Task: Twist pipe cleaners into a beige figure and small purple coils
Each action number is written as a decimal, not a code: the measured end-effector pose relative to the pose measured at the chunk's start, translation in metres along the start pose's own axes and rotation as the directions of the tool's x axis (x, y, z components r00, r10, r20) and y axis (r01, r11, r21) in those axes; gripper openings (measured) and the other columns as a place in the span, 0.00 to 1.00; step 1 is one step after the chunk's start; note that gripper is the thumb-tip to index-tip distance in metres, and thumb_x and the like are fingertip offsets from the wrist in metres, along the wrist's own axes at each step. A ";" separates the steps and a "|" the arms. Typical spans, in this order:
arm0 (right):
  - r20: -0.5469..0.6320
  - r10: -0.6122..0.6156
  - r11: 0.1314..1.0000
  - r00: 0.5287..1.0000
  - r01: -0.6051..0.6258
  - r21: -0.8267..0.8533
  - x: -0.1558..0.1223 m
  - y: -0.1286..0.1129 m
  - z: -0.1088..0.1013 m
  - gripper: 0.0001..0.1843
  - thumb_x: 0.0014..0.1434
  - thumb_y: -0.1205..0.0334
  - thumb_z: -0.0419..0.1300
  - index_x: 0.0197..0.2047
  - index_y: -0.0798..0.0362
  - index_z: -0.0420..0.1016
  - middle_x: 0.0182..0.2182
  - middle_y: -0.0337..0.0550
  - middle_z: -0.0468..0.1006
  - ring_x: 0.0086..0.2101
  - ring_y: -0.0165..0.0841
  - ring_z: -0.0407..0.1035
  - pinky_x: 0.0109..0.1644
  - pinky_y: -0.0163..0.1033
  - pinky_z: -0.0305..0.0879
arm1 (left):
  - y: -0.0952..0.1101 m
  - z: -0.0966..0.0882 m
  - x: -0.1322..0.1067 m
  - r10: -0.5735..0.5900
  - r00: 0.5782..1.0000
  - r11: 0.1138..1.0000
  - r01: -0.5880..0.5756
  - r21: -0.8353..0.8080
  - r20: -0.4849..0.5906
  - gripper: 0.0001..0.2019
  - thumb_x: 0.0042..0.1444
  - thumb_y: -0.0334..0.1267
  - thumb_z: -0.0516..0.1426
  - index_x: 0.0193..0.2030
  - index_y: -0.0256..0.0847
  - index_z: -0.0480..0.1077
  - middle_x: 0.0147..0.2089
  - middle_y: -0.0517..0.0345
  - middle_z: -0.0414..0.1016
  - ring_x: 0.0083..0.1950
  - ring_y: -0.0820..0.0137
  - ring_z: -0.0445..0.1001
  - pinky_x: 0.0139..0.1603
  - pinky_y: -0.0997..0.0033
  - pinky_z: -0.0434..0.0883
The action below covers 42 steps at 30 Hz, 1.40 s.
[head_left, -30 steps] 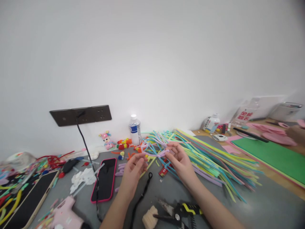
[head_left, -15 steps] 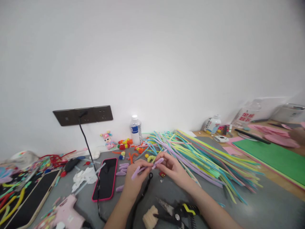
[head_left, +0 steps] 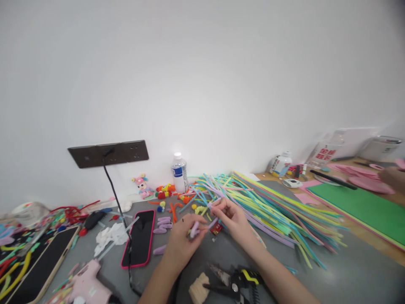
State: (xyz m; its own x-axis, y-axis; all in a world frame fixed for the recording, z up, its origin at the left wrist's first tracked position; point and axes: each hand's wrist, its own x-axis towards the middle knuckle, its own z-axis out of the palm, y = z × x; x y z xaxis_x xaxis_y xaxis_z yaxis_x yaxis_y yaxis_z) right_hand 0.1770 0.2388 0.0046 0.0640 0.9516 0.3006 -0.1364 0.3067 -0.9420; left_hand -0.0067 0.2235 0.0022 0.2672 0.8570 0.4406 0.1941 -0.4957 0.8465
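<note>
My left hand [head_left: 186,236] is closed on a lilac pipe cleaner [head_left: 195,229], whose folded end shows between the fingers. The strand runs on toward my right hand [head_left: 230,214], which pinches another part of it between thumb and fingertips. Both hands hover above the grey mat, a short way apart. Left of my left hand lie several folded lilac pipe-cleaner pieces [head_left: 162,228]. Just behind my right hand spreads a big bundle of coloured pipe cleaners [head_left: 278,211]. A small red packet [head_left: 216,228] lies beneath, between the hands.
Black pliers [head_left: 234,288] and a beige block [head_left: 199,289] lie in front. On the left are a pink-cased phone [head_left: 142,240], a pink glue gun [head_left: 90,283] and a power cord [head_left: 117,192]. A water bottle [head_left: 179,173] stands by the wall. Another person's hand [head_left: 394,179] is at far right.
My hands have moved apart slightly. My left hand has turned and curled over the lilac pipe cleaner, its folded end now between the fingers. The red packet shows more.
</note>
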 end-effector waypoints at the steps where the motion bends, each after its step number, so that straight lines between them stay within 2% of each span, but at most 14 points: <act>1: -0.030 -0.001 1.000 1.000 0.001 0.013 0.001 0.000 -0.001 0.19 0.49 0.46 0.71 0.24 0.51 0.72 0.25 0.40 0.75 0.28 0.33 0.68 0.33 0.38 0.64 | 0.000 0.000 -0.001 0.002 1.000 1.000 -0.002 0.019 0.010 0.05 0.54 0.33 0.61 0.37 0.45 0.78 0.32 0.55 0.80 0.35 0.63 0.79 0.40 0.67 0.72; 3: -0.082 0.017 0.998 0.996 -0.012 0.066 0.004 0.001 -0.004 0.18 0.47 0.47 0.73 0.27 0.51 0.73 0.24 0.38 0.74 0.27 0.32 0.66 0.32 0.37 0.62 | 0.000 0.001 -0.001 -0.009 1.000 0.999 0.010 0.031 -0.021 0.02 0.54 0.34 0.61 0.34 0.44 0.76 0.32 0.56 0.80 0.33 0.64 0.78 0.38 0.69 0.72; 5: -0.106 0.053 0.992 0.993 -0.040 0.120 0.005 0.002 -0.007 0.19 0.47 0.48 0.73 0.36 0.50 0.76 0.24 0.36 0.74 0.25 0.31 0.65 0.30 0.36 0.61 | -0.002 0.002 0.001 -0.056 0.991 0.998 0.054 -0.017 -0.118 0.01 0.54 0.35 0.62 0.33 0.44 0.75 0.31 0.57 0.79 0.32 0.66 0.77 0.36 0.69 0.72; 7: -0.100 0.081 0.987 0.992 -0.066 0.145 0.006 0.002 -0.009 0.22 0.47 0.49 0.73 0.43 0.50 0.77 0.25 0.36 0.75 0.25 0.30 0.65 0.30 0.35 0.60 | -0.004 0.003 0.003 -0.135 0.966 0.986 0.110 -0.122 -0.219 0.04 0.52 0.38 0.64 0.33 0.42 0.74 0.29 0.58 0.77 0.32 0.66 0.76 0.35 0.70 0.72; 10: -0.075 0.100 0.986 0.992 -0.090 0.138 0.006 0.004 -0.010 0.18 0.48 0.48 0.73 0.36 0.51 0.79 0.26 0.39 0.77 0.25 0.31 0.66 0.30 0.36 0.60 | -0.008 0.003 0.006 -0.241 0.930 0.946 0.161 -0.281 -0.279 0.11 0.48 0.43 0.67 0.33 0.40 0.73 0.26 0.62 0.74 0.29 0.69 0.74 0.32 0.73 0.71; 13: -0.069 0.141 0.981 0.988 -0.130 0.146 0.005 0.005 -0.011 0.17 0.47 0.46 0.73 0.31 0.51 0.80 0.26 0.42 0.80 0.25 0.33 0.69 0.30 0.38 0.62 | -0.010 0.001 0.008 -0.294 0.906 0.915 0.174 -0.365 -0.305 0.14 0.46 0.44 0.68 0.35 0.40 0.72 0.25 0.64 0.73 0.26 0.71 0.73 0.31 0.74 0.70; 17: -0.078 0.228 0.937 0.970 -0.198 0.288 0.005 0.003 -0.010 0.17 0.43 0.48 0.75 0.26 0.51 0.78 0.28 0.42 0.82 0.29 0.35 0.73 0.30 0.37 0.65 | -0.009 -0.001 0.009 -0.310 0.891 0.896 0.157 -0.416 -0.331 0.16 0.48 0.43 0.68 0.41 0.40 0.71 0.25 0.65 0.73 0.29 0.71 0.75 0.35 0.73 0.71; 21: -0.030 0.308 0.859 0.951 -0.265 0.437 0.003 -0.001 -0.007 0.16 0.44 0.51 0.76 0.28 0.51 0.78 0.34 0.42 0.84 0.32 0.32 0.74 0.30 0.34 0.68 | -0.008 0.000 0.009 -0.282 0.895 0.885 0.102 -0.454 -0.347 0.20 0.47 0.41 0.69 0.44 0.41 0.69 0.23 0.68 0.72 0.28 0.73 0.74 0.37 0.73 0.72; 25: 0.048 0.350 0.822 0.935 -0.331 0.464 0.003 -0.006 -0.006 0.17 0.44 0.50 0.76 0.30 0.52 0.81 0.33 0.43 0.84 0.31 0.31 0.74 0.30 0.33 0.70 | -0.009 0.000 0.009 -0.316 0.878 0.866 0.113 -0.486 -0.359 0.19 0.46 0.41 0.70 0.42 0.40 0.70 0.23 0.68 0.72 0.28 0.75 0.74 0.37 0.75 0.72; 28: 0.073 0.331 0.850 0.941 -0.331 0.410 0.002 -0.008 -0.006 0.17 0.45 0.49 0.75 0.30 0.53 0.81 0.33 0.44 0.83 0.31 0.30 0.74 0.31 0.32 0.71 | -0.012 -0.002 0.009 -0.420 0.847 0.794 0.169 -0.584 -0.325 0.18 0.43 0.42 0.71 0.37 0.38 0.73 0.27 0.65 0.74 0.29 0.75 0.74 0.34 0.77 0.74; 32: 0.077 0.315 0.891 0.946 -0.323 0.318 0.001 -0.006 -0.004 0.18 0.42 0.50 0.76 0.26 0.54 0.79 0.30 0.40 0.81 0.27 0.27 0.72 0.28 0.30 0.68 | -0.009 -0.001 0.011 -0.535 0.812 0.618 0.187 -0.763 -0.234 0.20 0.37 0.42 0.74 0.36 0.38 0.76 0.28 0.63 0.77 0.27 0.78 0.74 0.32 0.79 0.74; 36: 0.093 0.290 0.920 0.952 -0.305 0.245 -0.001 -0.002 -0.001 0.20 0.41 0.48 0.76 0.27 0.55 0.78 0.25 0.38 0.79 0.24 0.27 0.70 0.26 0.30 0.65 | 0.000 0.003 0.011 -0.595 0.803 0.501 0.336 -0.798 -0.036 0.23 0.33 0.44 0.75 0.36 0.36 0.79 0.30 0.58 0.80 0.26 0.77 0.75 0.31 0.78 0.75; 39: 0.119 0.268 0.942 0.956 -0.286 0.173 -0.002 0.002 -0.002 0.19 0.44 0.48 0.75 0.29 0.54 0.77 0.22 0.38 0.78 0.24 0.29 0.71 0.26 0.32 0.65 | 0.004 0.006 0.008 -0.567 0.815 0.489 0.446 -0.750 0.115 0.21 0.34 0.44 0.75 0.35 0.35 0.80 0.27 0.57 0.79 0.26 0.76 0.75 0.30 0.77 0.75; 42: 0.143 0.234 0.962 0.962 -0.250 0.111 -0.001 0.005 -0.005 0.18 0.49 0.48 0.72 0.31 0.53 0.76 0.22 0.38 0.78 0.22 0.28 0.69 0.26 0.32 0.64 | 0.003 0.007 0.006 -0.533 0.837 0.535 0.448 -0.716 0.125 0.19 0.36 0.44 0.74 0.33 0.35 0.80 0.26 0.59 0.78 0.26 0.76 0.74 0.30 0.77 0.74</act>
State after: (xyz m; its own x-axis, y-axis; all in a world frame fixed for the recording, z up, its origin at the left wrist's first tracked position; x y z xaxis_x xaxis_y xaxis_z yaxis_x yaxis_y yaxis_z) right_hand 0.1815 0.2393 -0.0012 -0.1119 0.9896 0.0902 -0.2564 0.0589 -0.9648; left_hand 0.0017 0.2264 0.0052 0.2378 0.9639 -0.1201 -0.4527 0.2194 0.8643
